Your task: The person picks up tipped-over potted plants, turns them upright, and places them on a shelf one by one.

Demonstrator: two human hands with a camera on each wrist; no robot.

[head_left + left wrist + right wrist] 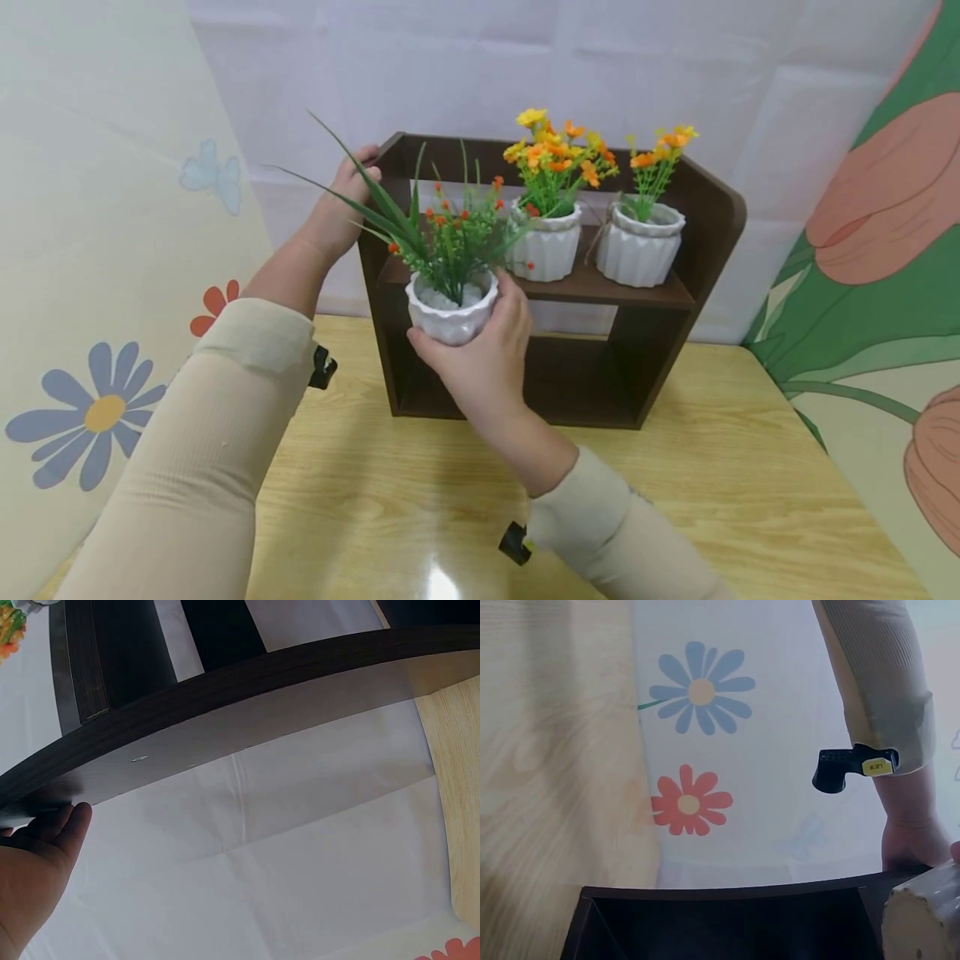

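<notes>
My right hand [483, 358] grips a white fluted flowerpot [450, 323] from its right and front side, thumb on the near left. Long green blades and small red flowers [450, 229] rise from pale stones in it. The pot is in front of the left part of a dark brown two-tier shelf [630, 293]. In the right wrist view the underside of the flowerpot [911, 930] shows at lower right; the right hand is mostly out of frame. My left hand [341, 204] holds the shelf's upper left corner; in the left wrist view, the left hand [34, 877] is at the side panel's edge.
Two white pots with orange and yellow flowers, a middle one [546, 250] and a right one [641, 250], stand on the upper tier. The shelf stands on a wooden table [375, 500] against a white cloth [465, 67]. Flower-printed panels [82, 250] flank it.
</notes>
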